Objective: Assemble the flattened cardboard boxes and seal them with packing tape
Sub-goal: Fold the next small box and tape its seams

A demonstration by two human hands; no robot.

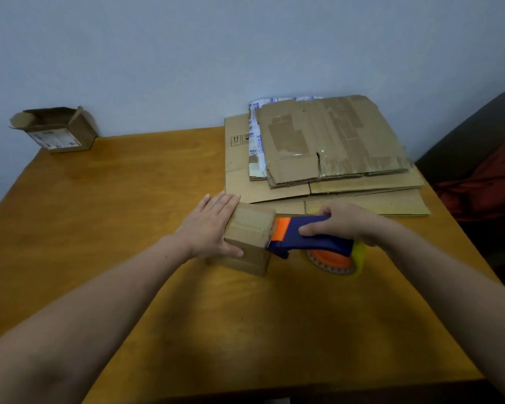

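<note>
Pressing flat with straight fingers, the left hand lies over the top and left side of a small closed cardboard box at the middle of the frame, while the right hand curls round the blue handle of a tape dispenser whose orange front touches the box's right edge, its yellowish tape roll hanging below. Beyond them, toward the upper right of the wooden table, flattened cardboard boxes lie stacked, and an open box stands at the table's upper left corner by the wall.
</note>
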